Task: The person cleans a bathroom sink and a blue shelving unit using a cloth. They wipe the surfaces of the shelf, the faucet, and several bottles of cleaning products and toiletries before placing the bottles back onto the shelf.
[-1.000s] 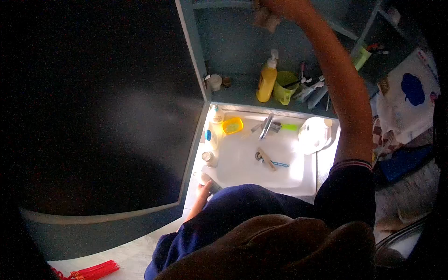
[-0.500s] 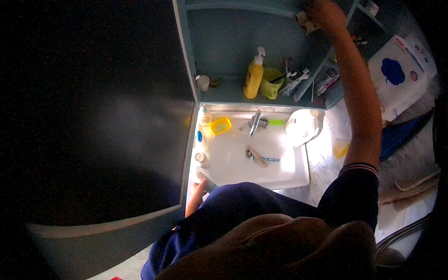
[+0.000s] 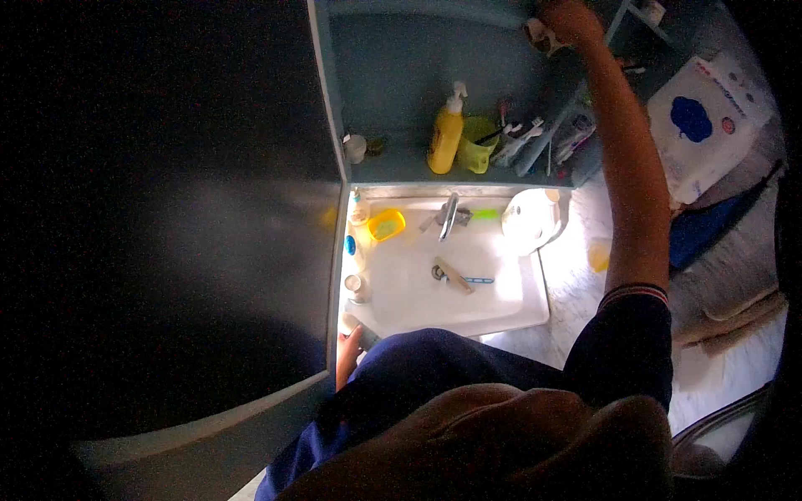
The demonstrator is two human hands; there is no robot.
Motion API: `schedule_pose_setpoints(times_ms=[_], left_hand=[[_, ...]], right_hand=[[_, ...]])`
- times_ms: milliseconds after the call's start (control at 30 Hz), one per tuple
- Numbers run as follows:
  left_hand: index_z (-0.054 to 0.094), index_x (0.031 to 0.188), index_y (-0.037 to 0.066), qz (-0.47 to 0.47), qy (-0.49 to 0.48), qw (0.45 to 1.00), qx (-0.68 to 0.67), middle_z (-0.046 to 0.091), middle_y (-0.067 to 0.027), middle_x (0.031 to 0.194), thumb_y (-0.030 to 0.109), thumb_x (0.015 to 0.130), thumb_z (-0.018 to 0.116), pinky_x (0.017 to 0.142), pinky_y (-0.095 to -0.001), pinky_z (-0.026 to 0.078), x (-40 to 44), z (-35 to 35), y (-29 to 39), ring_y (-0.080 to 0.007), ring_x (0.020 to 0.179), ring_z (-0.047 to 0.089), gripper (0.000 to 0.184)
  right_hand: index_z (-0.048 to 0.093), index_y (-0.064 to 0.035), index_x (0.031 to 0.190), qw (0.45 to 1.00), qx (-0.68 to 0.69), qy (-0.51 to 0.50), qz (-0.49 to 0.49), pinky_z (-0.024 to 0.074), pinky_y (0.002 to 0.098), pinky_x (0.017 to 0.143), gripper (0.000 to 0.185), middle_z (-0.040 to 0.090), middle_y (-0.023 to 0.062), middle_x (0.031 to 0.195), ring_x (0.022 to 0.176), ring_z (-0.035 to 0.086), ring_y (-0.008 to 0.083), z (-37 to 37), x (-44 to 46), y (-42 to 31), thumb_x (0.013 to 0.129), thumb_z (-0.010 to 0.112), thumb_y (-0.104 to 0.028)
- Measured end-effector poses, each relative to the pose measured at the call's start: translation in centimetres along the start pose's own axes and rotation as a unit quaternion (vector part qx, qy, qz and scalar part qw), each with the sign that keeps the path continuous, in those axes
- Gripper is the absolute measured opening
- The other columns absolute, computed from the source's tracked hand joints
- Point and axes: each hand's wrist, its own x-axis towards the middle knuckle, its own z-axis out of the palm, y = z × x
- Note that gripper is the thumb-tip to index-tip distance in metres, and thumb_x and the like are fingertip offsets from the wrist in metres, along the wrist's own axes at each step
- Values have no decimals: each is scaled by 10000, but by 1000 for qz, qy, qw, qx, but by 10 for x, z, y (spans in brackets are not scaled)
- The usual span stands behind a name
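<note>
My right hand (image 3: 572, 21) is raised into the open grey cabinet (image 3: 409, 58), closed on a crumpled pale cloth (image 3: 541, 36) against the inner surface. Low at the left, my left hand (image 3: 348, 344) has its fingers around a greyish bottle (image 3: 367, 336) with a pale top, partly hidden by my clothing. Beneath my right arm, the cabinet shelf carries a yellow pump bottle (image 3: 445, 138), a yellow-green cup (image 3: 479, 146) and several toothbrushes (image 3: 522, 138).
A white sink (image 3: 401, 301) with a tap (image 3: 449, 217) holds a razor (image 3: 476, 280) and a comb-like strip (image 3: 454, 274). Around it stand a yellow soap dish (image 3: 387, 225), a white jug (image 3: 526, 224) and a jar (image 3: 355, 285). A dark door (image 3: 200, 217) fills the left; a white package (image 3: 702, 125) lies right.
The whole view has shifted slightly left. My right hand and the cloth have moved a little left and up along the cabinet. My left hand stays by the bottle.
</note>
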Motion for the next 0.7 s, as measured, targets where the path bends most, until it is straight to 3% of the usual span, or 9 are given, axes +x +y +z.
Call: schedule_pose_setpoints(times_ms=[133,200,300,367,400,467,567,667,700], left_hand=[[597,1078,20,42,-3,998,-56,658,-73,899,365,808,683,647,-336,483,-7,6,1,-182,775,616,446],[640,1010,-34,74,20,993,-84,678,-81,825,424,781,707,627,-328,487,-5,8,-8,-178,684,627,516],[581,1106,6,55,-13,995,-85,652,-76,889,366,793,706,626,-333,491,1,14,-14,-183,731,615,493],[511,1218,71,19,-58,997,-50,613,-77,1036,268,817,697,632,-342,502,-9,10,0,-192,853,606,484],[540,1174,60,28,-13,999,-34,623,-82,953,277,810,709,560,-323,493,-14,16,7,-186,778,609,457],[567,1134,43,74,-32,996,-47,630,-80,893,293,802,718,538,-322,494,6,23,-13,-193,736,616,442],[619,1024,23,45,-9,999,7,627,-52,782,340,778,736,507,-310,484,16,23,-21,-181,659,613,418],[626,983,24,107,17,994,23,617,-50,769,357,762,743,522,-308,491,40,27,-54,-170,653,603,417],[625,993,24,89,3,996,-1,621,-54,779,355,763,740,536,-315,498,40,26,-56,-175,666,607,419]], right_hand=[[668,-78,1071,930,122,347,14,524,472,781,308,683,168,970,897,663,358,30,6,-4,943,492,-295],[660,-71,1111,874,253,411,60,525,454,809,297,685,167,997,935,660,354,30,11,-16,941,518,-269],[651,-116,1119,831,459,296,101,520,480,825,356,666,151,1045,932,640,367,-85,-102,-59,908,534,-378],[637,-77,1139,750,620,214,85,475,471,877,401,649,153,1085,1009,589,366,-122,-123,-69,880,587,-379],[631,-58,1149,695,693,176,78,453,467,903,429,640,155,1105,1047,564,366,-133,-125,-73,866,613,-380],[598,-46,1185,782,529,322,73,444,474,912,456,627,157,1135,1042,577,332,-128,-88,-98,877,589,-382],[570,-40,1220,766,555,322,33,435,482,922,445,598,193,1187,1054,569,331,-130,-97,-88,890,581,-337],[543,-55,1263,706,571,417,-40,469,475,881,428,597,194,1181,1036,577,352,-58,7,-87,889,594,-257],[560,-70,1256,717,614,330,-21,486,464,859,402,607,174,1168,1019,587,355,-67,-35,-70,883,603,-213]])
